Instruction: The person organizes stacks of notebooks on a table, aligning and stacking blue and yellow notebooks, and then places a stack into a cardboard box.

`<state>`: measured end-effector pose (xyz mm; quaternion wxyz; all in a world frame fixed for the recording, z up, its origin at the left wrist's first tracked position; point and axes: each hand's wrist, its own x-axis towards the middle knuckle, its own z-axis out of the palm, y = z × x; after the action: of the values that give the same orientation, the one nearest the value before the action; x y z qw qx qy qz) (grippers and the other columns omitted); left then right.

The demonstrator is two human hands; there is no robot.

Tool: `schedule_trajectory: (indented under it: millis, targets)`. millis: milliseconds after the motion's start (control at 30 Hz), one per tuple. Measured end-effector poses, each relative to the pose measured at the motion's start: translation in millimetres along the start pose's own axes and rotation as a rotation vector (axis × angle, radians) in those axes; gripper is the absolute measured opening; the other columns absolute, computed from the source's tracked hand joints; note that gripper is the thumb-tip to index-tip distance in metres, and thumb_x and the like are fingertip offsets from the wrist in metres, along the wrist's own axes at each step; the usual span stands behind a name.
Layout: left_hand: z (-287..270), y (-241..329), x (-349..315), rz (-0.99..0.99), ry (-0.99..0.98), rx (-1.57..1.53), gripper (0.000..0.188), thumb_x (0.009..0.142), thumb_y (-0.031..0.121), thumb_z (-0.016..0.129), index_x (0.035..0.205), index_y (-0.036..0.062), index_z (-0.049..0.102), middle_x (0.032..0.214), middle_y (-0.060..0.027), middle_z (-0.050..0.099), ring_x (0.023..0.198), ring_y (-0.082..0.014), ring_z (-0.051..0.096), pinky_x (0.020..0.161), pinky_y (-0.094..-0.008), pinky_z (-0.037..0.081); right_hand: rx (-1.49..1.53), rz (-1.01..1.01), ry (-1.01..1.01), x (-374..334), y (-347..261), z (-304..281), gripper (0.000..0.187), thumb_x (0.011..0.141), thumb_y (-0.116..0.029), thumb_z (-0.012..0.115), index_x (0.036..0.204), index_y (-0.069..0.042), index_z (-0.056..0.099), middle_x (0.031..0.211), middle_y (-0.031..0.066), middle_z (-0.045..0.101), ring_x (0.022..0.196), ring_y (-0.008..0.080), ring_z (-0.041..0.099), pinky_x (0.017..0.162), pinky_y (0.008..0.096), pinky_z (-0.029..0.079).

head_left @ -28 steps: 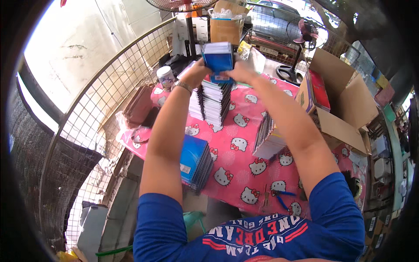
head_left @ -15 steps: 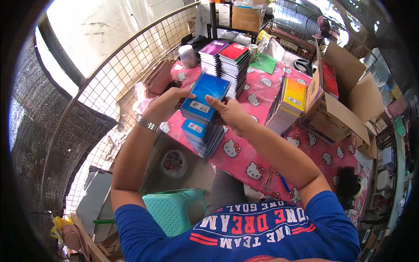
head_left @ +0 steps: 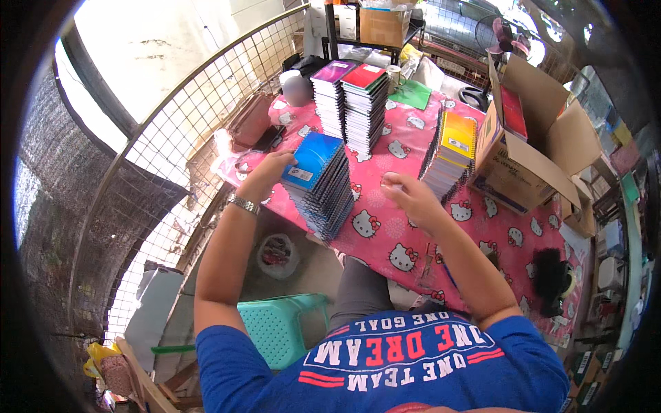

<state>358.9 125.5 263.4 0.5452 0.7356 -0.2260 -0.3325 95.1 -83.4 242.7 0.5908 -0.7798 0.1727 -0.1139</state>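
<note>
A tall stack of blue spiral notebooks (head_left: 320, 186) stands at the table's near left edge, its top cover carrying a white label. My left hand (head_left: 270, 172), with a metal watch on the wrist, is closed at the stack's upper left side, its fingertips on the top notebooks. To the right of the stack, apart from it, my right hand (head_left: 413, 198) hovers over the table with curled fingers and nothing visible in them. Behind the blue stack rise a purple-topped notebook stack (head_left: 332, 96) and a red-topped notebook stack (head_left: 365, 107). Yellow-topped notebooks (head_left: 454, 144) are piled farther right.
An open cardboard box (head_left: 513, 179) with a red notebook (head_left: 513, 113) inside stands at the right on the pink patterned tablecloth (head_left: 396, 224). A tape roll (head_left: 568, 281) lies near the right edge. Below the table's left side is a teal plastic stool (head_left: 275, 330). Wire mesh fencing runs along the left.
The upper bundle of blue notebooks has come down onto the lower blue stack, making one tall stack. My right hand has let go and moved right; my left hand stays at the stack.
</note>
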Motion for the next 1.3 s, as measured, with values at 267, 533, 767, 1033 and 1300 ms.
schedule_trajectory:
  millis: [267,533,767,1033,1300]
  targets:
    - [12.4,-0.4,-73.8,0.444,0.511,0.213,0.045,0.093,0.030,0.056,0.126,-0.0006,0.053,0.112,-0.0101,0.060,0.101,-0.0195,0.056,0.088,-0.0319,0.044,-1.221,0.253,0.080,-173.8,205.8,-64.7,0.074,0.084,-0.041,0.067,0.142,-0.006,0.038,0.142,0.0218,0.040,0.127,0.0472,0.038,0.104,0.0528,0.036]
    - [113.1,-45.3,-101.1,0.462,0.726,0.622,0.032,0.084,0.026,0.071,0.097,-0.0005,0.058,0.086,-0.0103,0.057,0.072,-0.0196,0.054,0.064,-0.0343,0.046,-0.596,0.191,0.273,-132.0,202.3,-71.7,0.054,0.090,-0.017,0.054,0.137,0.002,0.037,0.120,0.0276,0.047,0.109,0.0462,0.048,0.094,0.0487,0.042]
    - [111.2,-54.1,-94.1,0.585,0.865,0.625,0.023,0.087,0.023,0.070,0.091,0.0036,0.059,0.076,-0.0067,0.057,0.058,-0.0191,0.053,0.055,-0.0332,0.044,-0.361,-0.201,0.116,-51.3,100.5,-13.9,0.042,0.086,-0.007,0.048,0.126,0.001,0.046,0.112,0.0262,0.054,0.101,0.0430,0.055,0.092,0.0447,0.043]
    - [63.1,-46.1,-108.6,0.545,0.585,0.721,0.043,0.100,0.037,0.050,0.086,-0.0013,0.064,0.072,-0.0099,0.061,0.064,-0.0180,0.056,0.058,-0.0303,0.044,-0.269,-0.170,0.059,-31.9,60.1,2.1,0.029,0.085,-0.010,0.057,0.112,-0.001,0.050,0.098,0.0190,0.055,0.095,0.0359,0.056,0.086,0.0418,0.044]
    - [12.5,-99.3,-146.1,0.196,0.706,-0.019,0.047,0.102,0.038,0.045,0.090,-0.0013,0.068,0.080,-0.0078,0.066,0.069,-0.0140,0.061,0.062,-0.0268,0.048,-0.534,-0.340,-0.012,-16.9,56.5,-12.3,0.032,0.080,-0.010,0.067,0.107,-0.003,0.052,0.095,0.0161,0.057,0.095,0.0338,0.056,0.085,0.0417,0.044]
